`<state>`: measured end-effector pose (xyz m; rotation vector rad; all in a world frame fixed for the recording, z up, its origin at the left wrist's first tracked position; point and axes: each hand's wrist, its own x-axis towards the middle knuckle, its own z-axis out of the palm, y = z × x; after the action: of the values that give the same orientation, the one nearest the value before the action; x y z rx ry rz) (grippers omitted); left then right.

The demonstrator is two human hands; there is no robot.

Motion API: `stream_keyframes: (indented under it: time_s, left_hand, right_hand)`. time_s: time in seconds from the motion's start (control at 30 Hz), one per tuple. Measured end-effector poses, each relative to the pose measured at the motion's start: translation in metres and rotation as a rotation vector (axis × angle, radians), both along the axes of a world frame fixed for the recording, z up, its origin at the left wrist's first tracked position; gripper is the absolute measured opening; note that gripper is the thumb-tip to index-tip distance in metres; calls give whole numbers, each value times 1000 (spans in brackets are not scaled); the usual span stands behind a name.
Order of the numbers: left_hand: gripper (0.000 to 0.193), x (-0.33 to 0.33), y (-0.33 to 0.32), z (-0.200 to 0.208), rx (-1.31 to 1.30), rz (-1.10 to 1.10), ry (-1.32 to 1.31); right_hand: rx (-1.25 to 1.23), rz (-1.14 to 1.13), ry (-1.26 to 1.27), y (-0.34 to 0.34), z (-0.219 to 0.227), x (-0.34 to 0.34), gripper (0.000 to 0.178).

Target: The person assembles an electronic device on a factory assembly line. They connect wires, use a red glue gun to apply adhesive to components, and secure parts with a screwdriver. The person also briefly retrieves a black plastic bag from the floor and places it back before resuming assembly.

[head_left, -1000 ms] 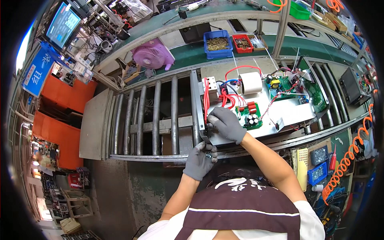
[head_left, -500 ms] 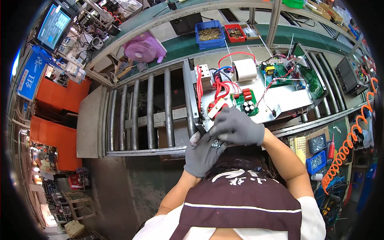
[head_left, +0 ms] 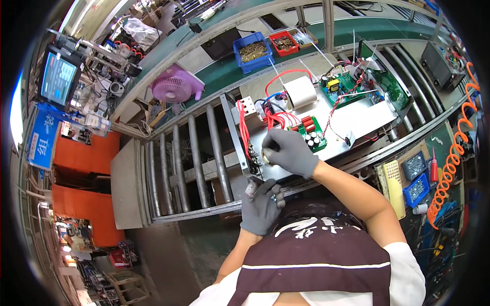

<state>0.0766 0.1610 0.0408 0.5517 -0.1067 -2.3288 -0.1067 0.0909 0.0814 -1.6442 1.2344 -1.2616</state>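
My right hand (head_left: 293, 153), in a grey glove, is over the near left corner of a metal chassis (head_left: 334, 122). Its thumb and fingers pinch together; a pale yellowish bit (head_left: 266, 156) shows at the fingertips, mostly hidden. Just in front of the chassis, my gloved left hand (head_left: 259, 206) is half curled, palm up, around a few small shiny metal nuts (head_left: 274, 198). The chassis carries a white cylinder (head_left: 300, 93), red wires (head_left: 243, 130), a small green circuit board (head_left: 315, 138) with capacitors and a larger green board (head_left: 344, 87).
Under the chassis runs a roller conveyor (head_left: 196, 163). Beyond it are a pink fan (head_left: 173, 87), a blue bin (head_left: 252, 54) and a red bin (head_left: 284, 44) of small parts. At right hangs an orange coiled hose (head_left: 449, 191), near a blue tray of hardware (head_left: 417, 189).
My right hand has left my left palm and moved onto the chassis corner. My left hand has curled and lowered slightly. The pale block by the red wires no longer shows. The view has turned.
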Motion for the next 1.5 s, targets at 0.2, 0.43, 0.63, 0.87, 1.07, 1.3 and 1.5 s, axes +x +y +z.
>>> stream_keyframes:
  time_s: [0.2,0.43,0.63,0.87,1.07,1.3,1.5]
  left_hand:
    - [29,6,-11,10,76,50,-123]
    - [27,6,-13,5,98,62,-134]
    - [26,9,-15,1,86,32,-80]
    - [25,5,-16,5,102,59,-204]
    - [25,3,-16,8,82,65,-221]
    - [26,9,-18,4,51,28,-231]
    - [27,5,-18,8,44,33,-239]
  right_hand:
    - [-109,-91,56,-31,-18,25,14]
    - [84,16,-183,-24,-18,22,15]
    - [204,99,-317,-28,-23,21,17]
    - [-211,-18,103,-28,-30,22,14]
    - [-212,-42,131,-29,-34,30,17]
    - [-334,51,7,-37,-39,24,16]
    - [-122,58,-27,-38,-35,24,16]
